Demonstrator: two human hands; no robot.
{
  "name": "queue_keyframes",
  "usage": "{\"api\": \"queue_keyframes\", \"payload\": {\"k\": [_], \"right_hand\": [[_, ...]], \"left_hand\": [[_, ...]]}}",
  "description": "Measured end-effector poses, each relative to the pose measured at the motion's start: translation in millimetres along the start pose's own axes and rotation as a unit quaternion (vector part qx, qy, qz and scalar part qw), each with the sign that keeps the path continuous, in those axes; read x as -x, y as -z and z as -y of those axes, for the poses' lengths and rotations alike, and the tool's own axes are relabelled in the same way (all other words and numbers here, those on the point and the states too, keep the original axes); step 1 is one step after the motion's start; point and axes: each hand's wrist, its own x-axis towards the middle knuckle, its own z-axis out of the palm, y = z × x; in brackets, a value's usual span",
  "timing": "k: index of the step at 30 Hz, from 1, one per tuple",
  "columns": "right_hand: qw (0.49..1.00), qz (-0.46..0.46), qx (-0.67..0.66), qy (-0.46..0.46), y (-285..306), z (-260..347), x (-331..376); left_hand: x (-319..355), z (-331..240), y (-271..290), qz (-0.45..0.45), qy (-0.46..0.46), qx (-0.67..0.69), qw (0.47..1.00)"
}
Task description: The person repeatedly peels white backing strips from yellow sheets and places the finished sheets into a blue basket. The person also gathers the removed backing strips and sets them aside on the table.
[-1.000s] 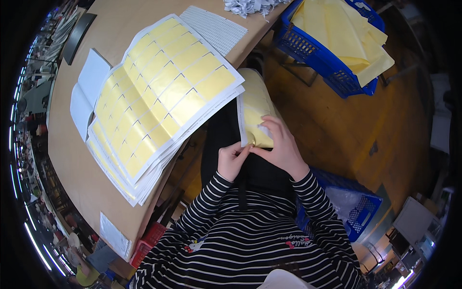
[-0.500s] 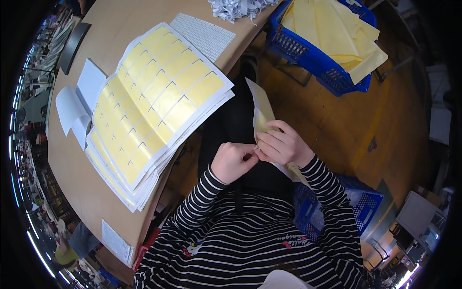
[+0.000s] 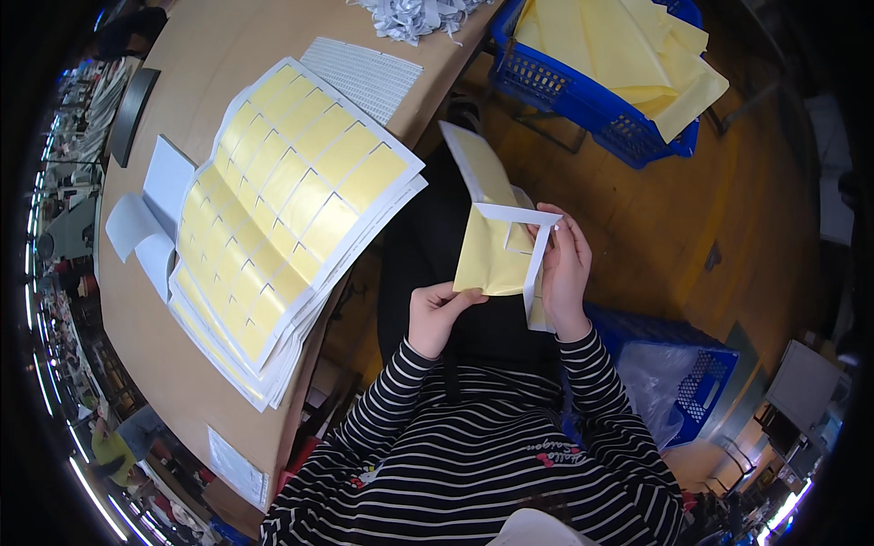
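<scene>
"Tell me, where are the hands?"

"They are apart. I have the left hand [image 3: 435, 317] pinching the low left corner of a small yellow sheet [image 3: 494, 266], thumb on top."

"And the right hand [image 3: 566, 282]?"

"I have its thumb and fingertips holding a white strip [image 3: 519, 213] where it bends, at the top right. The strip looks like the corner of a picture frame. One side runs across the top of the yellow part, and the other comes down next to the palm."

"So where is the sheet?"

"It is up over the black trousers [image 3: 410, 241], to the right of the desk [image 3: 150, 350]. A yellow flap with a white edge sticks out past the strip. I cannot tell just how it joins on."

"What do you see on the desk?"

"I see a big pile of yellow sheets [image 3: 291, 200] with white edges, near the side of the desk. A white paper [image 3: 137, 226] curls up to its left. Past the pile lie a white sheet with tiny marks [image 3: 364, 77] and a heap of paper scraps [image 3: 423, 16]."

"Anything else?"

"Yes, a blue basket [image 3: 537, 77] with yellow paper [image 3: 610, 45] in it, far off to the right. Another blue basket [image 3: 706, 396] sits near the right elbow, with clear plastic [image 3: 655, 387] inside."
</scene>
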Motion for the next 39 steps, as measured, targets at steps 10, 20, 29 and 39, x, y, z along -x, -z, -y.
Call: {"api": "queue_keyframes", "payload": {"k": [10, 20, 29, 39], "right_hand": [[0.99, 0.017, -0.048, -0.135, 9.6, 3.3, 6.7], [0.927, 0.283, 0.207, -0.129, 52.3, 29.3, 25.6], [0.865, 0.146, 0.435, 0.204, -10.4, 3.7, 49.4], [0.898, 0.3, 0.265, -0.181, 88.9, 39.5, 41.0]], "left_hand": [[10.6, 22.3, 14.1, -0.068, 0.082, 0.115, 0.988], [-9.7, 24.8, 29.8, -0.103, 0.089, 0.155, 0.978], [-26.6, 21.5, -11.8, -0.071, -0.038, 0.062, 0.995], [-45.9, 35.0, 54.6, -0.179, 0.04, 0.196, 0.963]]}}
